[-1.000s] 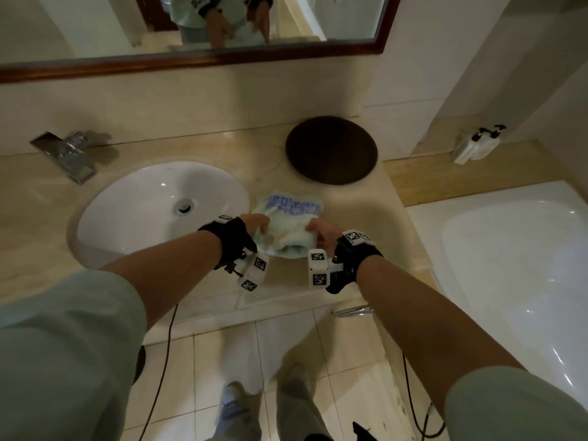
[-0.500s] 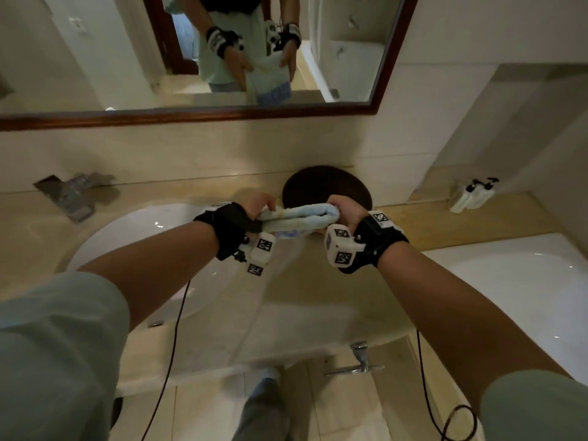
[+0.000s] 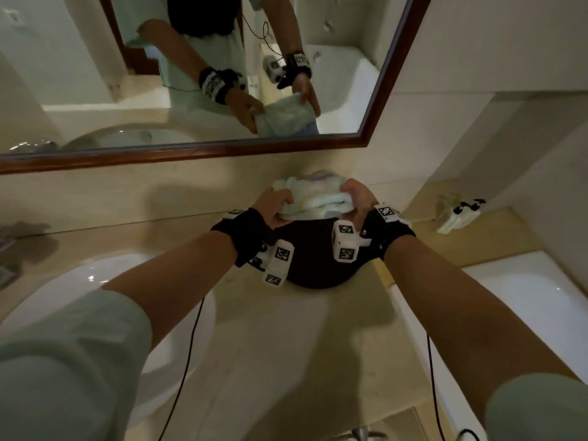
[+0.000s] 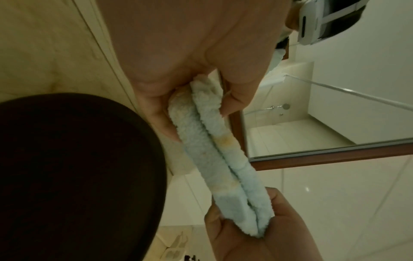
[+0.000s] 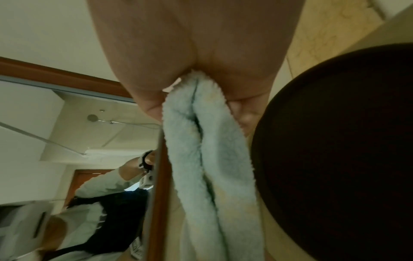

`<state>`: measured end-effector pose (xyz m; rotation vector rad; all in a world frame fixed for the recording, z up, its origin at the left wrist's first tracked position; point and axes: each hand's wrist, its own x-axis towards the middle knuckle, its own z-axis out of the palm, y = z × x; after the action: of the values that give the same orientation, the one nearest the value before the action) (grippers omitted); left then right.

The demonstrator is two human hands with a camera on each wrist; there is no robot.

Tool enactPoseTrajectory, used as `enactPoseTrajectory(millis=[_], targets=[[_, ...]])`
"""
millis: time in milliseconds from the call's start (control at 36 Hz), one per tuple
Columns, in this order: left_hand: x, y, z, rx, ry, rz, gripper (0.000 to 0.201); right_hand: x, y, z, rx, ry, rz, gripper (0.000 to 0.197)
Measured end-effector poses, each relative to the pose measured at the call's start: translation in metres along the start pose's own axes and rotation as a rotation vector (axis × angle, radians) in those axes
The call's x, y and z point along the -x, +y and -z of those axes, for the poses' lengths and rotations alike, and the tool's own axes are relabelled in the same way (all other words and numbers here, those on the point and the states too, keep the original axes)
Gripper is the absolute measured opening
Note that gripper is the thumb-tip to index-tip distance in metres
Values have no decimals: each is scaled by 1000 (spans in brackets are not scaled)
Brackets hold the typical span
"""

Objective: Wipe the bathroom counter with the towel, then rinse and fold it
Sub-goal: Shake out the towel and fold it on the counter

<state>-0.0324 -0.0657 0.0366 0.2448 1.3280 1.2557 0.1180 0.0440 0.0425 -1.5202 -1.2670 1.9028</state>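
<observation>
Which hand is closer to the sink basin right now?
Left. The left hand grips the folded towel's end on the sink basin's side; the right hand grips the far end, toward the bathtub.

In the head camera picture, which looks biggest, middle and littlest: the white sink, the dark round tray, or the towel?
1. Sink, though it sits nearer the camera.
2. Dark round tray, partly hidden by the wrists.
3. Towel, folded and held above the tray.
</observation>
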Motion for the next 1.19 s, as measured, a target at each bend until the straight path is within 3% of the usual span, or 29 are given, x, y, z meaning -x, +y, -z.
enactPoseTrajectory(millis=[56, 139, 194, 250, 361, 417, 500, 611, 806, 917, 972, 1056, 1194], targets=[[-24, -16, 3, -42, 50, 18, 46, -11, 11, 4, 66, -2, -63, 46], [-40, -50, 5, -175, 83, 172, 46, -24, 44, 18, 608, 14, -88, 52], [-50, -76, 6, -332, 118, 283, 49, -47, 75, 30, 832, 10, -144, 57], [-52, -94, 8, -543, 181, 276, 47, -53, 96, 41, 952, -56, -204, 56], [-58, -108, 2, -600, 251, 287, 50, -61, 105, 46, 852, -47, -170, 44], [-59, -105, -4, -616, 315, 287, 64, -69, 103, 44, 686, -36, -196, 42], [-57, -102, -13, -590, 384, 257, 90, -73, 93, 47, 626, -49, -145, 42], [-58, -106, -13, -528, 382, 252, 91, -73, 87, 49, 625, -50, -153, 17], [-53, -124, -16, -588, 386, 163, 88, -86, 112, 71, 752, -105, -174, 30], [-53, -122, -22, -636, 452, 170, 84, -86, 105, 79, 760, -112, -188, 25], [-54, -117, -23, -612, 496, 166, 87, -85, 97, 77, 753, -111, -138, 25], [-58, -111, -21, -614, 545, 155, 94, -83, 90, 72, 689, -105, -40, 62], [-62, -107, -13, -828, 431, 134, 87, -89, 92, 63, 865, -260, 123, 65]])
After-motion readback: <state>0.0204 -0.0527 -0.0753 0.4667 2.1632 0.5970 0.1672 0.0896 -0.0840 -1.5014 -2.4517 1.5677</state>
